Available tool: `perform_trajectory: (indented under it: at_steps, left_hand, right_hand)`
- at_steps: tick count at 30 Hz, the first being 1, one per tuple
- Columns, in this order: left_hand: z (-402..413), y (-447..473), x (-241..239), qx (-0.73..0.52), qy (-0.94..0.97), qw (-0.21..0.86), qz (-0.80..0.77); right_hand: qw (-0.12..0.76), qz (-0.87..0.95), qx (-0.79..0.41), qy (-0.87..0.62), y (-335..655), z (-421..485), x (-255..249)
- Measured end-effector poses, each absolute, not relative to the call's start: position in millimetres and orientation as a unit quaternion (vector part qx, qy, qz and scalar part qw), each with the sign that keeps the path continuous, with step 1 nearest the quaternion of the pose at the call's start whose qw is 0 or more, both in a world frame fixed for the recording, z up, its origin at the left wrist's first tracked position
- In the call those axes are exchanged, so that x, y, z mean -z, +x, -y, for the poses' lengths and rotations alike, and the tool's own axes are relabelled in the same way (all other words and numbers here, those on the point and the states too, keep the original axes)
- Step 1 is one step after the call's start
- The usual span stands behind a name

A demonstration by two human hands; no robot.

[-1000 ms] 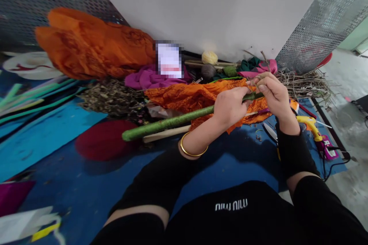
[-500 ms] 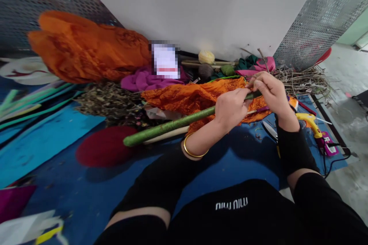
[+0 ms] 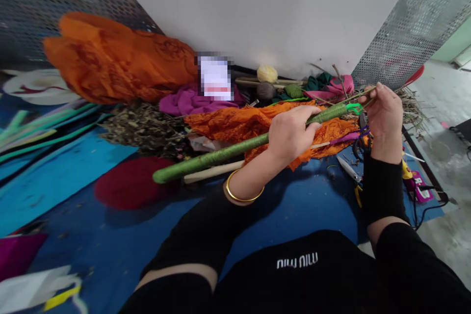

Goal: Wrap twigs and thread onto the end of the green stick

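Honestly, my worry with that green-wrapped stick (image 3: 213,158), slanting from left of centre to the right of the frame, is a slip: left hand (image 3: 292,130) is curled snugly round it while right hand (image 3: 385,108) has its fingertips pinched on a thin strand (image 3: 362,93), so a loose left grip could let the stick roll, or a hard tug might snag the bright green loop (image 3: 353,108) at its tip. Can't tell if that strand's twig or string, the left hand hides part of the stick, the yellow glue gun (image 3: 406,170) right of frame is mostly blocked by the right sleeve (image 3: 384,191), and the screen (image 3: 216,77) upper centre is pixelated.
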State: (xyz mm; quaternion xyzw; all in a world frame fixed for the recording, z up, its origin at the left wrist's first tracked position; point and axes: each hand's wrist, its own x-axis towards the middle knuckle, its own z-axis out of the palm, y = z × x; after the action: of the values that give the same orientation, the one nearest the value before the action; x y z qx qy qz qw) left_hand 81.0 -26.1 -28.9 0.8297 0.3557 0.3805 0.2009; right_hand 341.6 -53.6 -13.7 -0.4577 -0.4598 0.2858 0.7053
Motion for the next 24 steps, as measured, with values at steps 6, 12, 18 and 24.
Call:
perform_trajectory:
  at_steps: [6, 12, 18, 24]
  left_hand:
    - [26.7, 70.8, 18.8, -0.393, 0.822, 0.248, -0.330]
    - [25.1, 67.5, 16.5, -0.414, 0.820, 0.212, -0.335]
    - [24.3, 67.8, 16.8, -0.439, 0.817, 0.149, -0.344]
    - [22.4, 67.7, 18.6, -0.443, 0.819, 0.111, -0.348]
  right_hand:
    - [0.498, 0.535, -0.057, -0.680, 333.4, 36.3, 43.2]
    - [0.535, 0.554, -0.114, -0.628, 311.9, 48.8, 27.1]
    - [0.533, 0.564, -0.267, -0.572, 308.8, 61.8, 9.9]
    - [0.382, 0.678, -0.463, -0.425, 277.9, 71.1, 4.9]
